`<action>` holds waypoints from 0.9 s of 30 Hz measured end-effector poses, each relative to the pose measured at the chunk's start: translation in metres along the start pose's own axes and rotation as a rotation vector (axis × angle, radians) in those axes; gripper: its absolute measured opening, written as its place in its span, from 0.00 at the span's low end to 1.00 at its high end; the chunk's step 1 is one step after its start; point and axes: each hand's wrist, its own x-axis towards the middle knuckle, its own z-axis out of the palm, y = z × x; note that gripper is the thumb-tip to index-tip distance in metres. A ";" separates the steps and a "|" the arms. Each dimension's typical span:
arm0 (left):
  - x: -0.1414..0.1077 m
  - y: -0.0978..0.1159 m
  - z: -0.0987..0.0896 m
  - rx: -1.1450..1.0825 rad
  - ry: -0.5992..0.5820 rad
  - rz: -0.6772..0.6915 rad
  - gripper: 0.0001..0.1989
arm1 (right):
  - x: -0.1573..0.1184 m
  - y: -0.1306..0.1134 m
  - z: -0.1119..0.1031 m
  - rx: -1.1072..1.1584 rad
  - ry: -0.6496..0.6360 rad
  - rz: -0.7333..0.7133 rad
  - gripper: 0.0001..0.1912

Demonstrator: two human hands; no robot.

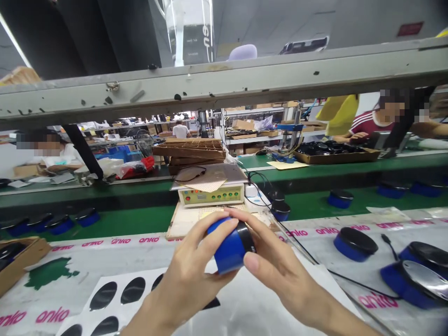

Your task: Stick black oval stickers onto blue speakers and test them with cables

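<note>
Both hands hold one round blue case (228, 249) with a black rim, tilted on its side above a white sheet (266, 303). My left hand (191, 261) wraps round its blue left side. My right hand (280, 266) grips the black rim from the right, with the thumb at the front. Black oval stickers (133, 290) lie in rows on the sheet, left of and partly behind my left wrist. Similar blue and black cases (355, 243) stand on the bench at the right.
Behind the hands stands a control box (212, 195) with buttons. Cases (340, 198) sit on the green conveyor (308, 205). A black cable (350, 277) crosses the bench at right; a cardboard box (37, 254) is at left. A metal beam (262, 77) spans overhead. Several people work beyond.
</note>
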 end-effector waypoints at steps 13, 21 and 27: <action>-0.004 -0.013 0.012 -0.039 -0.011 -0.044 0.27 | 0.000 0.020 0.002 0.006 0.083 0.154 0.23; -0.004 -0.008 0.003 -0.014 -0.023 0.032 0.27 | -0.007 0.011 0.003 -0.095 0.070 0.114 0.26; -0.004 -0.010 0.001 -0.037 -0.024 0.023 0.28 | -0.010 0.012 0.002 -0.114 0.062 0.113 0.27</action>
